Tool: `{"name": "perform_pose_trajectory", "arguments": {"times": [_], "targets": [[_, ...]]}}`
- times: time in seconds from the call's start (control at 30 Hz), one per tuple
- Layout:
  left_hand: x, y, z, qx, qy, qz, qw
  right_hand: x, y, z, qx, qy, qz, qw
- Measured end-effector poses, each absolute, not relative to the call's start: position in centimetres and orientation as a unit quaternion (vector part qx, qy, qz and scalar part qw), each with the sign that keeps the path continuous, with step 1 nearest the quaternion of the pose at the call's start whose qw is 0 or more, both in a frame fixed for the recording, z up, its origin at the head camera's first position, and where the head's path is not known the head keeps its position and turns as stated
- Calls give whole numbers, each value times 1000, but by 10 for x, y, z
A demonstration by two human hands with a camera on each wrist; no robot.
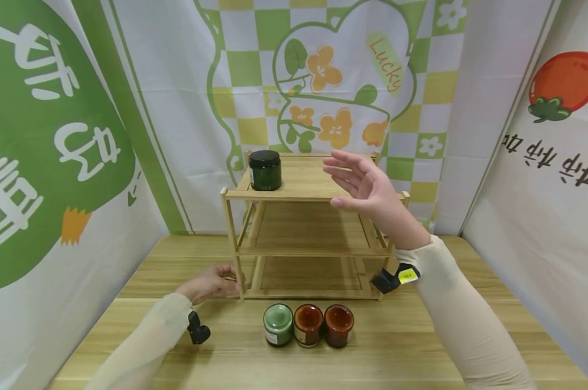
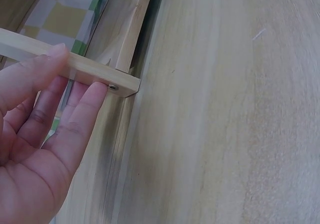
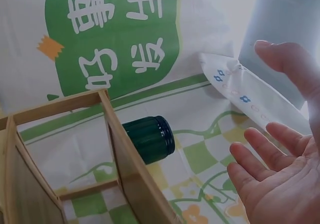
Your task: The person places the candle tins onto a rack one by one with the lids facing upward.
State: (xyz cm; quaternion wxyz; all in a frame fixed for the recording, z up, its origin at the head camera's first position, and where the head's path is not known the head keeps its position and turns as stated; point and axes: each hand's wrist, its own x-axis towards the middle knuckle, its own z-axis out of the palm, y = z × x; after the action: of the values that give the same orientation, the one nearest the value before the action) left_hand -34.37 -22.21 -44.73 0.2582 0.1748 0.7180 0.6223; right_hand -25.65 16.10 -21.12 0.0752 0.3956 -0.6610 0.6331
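Note:
A three-tier wooden shelf stands on the table. At its front left leg, my left hand pinches the wood low down, thumb on one side and fingers on the other. My right hand hovers over the right part of the top tier, fingers spread and holding nothing. A dark green jar with a black lid stands on the top tier at the left. In front of the shelf, a light green candle jar and two amber candle jars, one in the middle and one at right, form a row.
Printed cloth hangs behind the shelf and on both sides of the wooden table. The two lower tiers of the shelf face the front. Each wrist wears a small black camera.

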Motion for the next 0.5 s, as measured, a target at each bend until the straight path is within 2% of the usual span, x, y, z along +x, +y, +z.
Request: {"name": "perform_pose_trajectory", "arguments": {"times": [0.5], "targets": [[-344, -221, -448, 163, 712, 631, 262, -250, 186, -271, 409, -668, 619, 62]]}}
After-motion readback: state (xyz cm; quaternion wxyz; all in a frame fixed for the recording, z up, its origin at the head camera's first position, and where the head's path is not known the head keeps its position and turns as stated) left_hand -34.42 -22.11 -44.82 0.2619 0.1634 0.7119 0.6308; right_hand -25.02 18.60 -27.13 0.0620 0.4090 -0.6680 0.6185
